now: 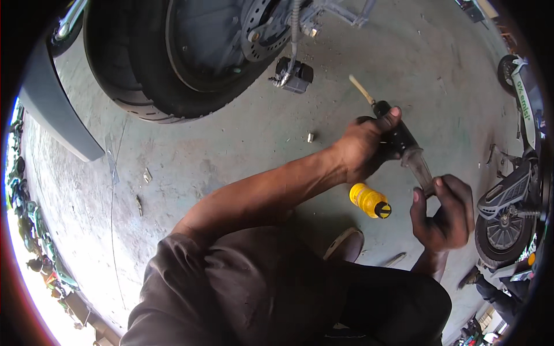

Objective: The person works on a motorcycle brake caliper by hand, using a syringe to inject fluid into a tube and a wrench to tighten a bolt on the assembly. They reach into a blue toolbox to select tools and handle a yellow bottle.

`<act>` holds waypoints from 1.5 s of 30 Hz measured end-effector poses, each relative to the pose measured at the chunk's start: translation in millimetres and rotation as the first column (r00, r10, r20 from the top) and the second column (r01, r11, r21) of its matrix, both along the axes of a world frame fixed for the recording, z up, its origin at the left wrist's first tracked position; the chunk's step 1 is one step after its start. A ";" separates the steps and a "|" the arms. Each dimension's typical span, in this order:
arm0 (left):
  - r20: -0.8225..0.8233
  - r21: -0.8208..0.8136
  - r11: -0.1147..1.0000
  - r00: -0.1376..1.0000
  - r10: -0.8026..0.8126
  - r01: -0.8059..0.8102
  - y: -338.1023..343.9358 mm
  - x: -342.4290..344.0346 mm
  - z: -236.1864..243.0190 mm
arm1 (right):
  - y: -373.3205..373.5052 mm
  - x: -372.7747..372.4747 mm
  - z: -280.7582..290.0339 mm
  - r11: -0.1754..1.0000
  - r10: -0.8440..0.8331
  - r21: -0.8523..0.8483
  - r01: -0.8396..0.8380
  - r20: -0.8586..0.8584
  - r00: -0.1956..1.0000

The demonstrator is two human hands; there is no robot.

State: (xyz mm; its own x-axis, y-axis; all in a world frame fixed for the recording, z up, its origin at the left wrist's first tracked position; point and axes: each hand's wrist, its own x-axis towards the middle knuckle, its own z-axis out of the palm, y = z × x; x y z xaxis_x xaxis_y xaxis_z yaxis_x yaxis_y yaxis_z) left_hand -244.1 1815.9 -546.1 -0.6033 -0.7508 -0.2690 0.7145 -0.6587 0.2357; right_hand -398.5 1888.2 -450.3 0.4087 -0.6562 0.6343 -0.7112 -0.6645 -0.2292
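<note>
My left hand (369, 141) is wrapped round the dark barrel of a large syringe (401, 135), thumb on top. A short yellowish tube (361, 89) sticks out from the syringe's far tip. From its near end a clear plunger (420, 170) reaches out, and my right hand (444, 213) pinches its end between thumb and fingers. The fingers of both hands are blackened. Below the syringe, between my hands, is a yellow bottle (367, 199) with a black cap, apart from both.
A large tyre (147, 86) with a brake disc (259, 29) stands at upper left. Close to it, a brake caliper (295, 75) hangs on a hose. A grey fender (60, 115) is farther left. At right is a scooter (508, 202); another person's leg (496, 294) shows below it.
</note>
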 end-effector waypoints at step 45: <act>0.830 0.178 0.348 -0.331 0.450 0.920 48.3 161.3 -86.6 | 15.1 29.4 -76.4 0.755 0.099 0.647 -0.111 0.054 0.994</act>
State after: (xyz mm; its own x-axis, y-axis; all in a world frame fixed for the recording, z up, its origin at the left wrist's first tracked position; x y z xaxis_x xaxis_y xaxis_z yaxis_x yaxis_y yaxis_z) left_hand -82.8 1864.2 -632.8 -0.4353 -0.7539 -0.4920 -0.8917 0.2860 0.3508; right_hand -369.1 1903.3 -526.6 0.4934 -0.8661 0.0804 -0.6383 -0.4233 -0.6429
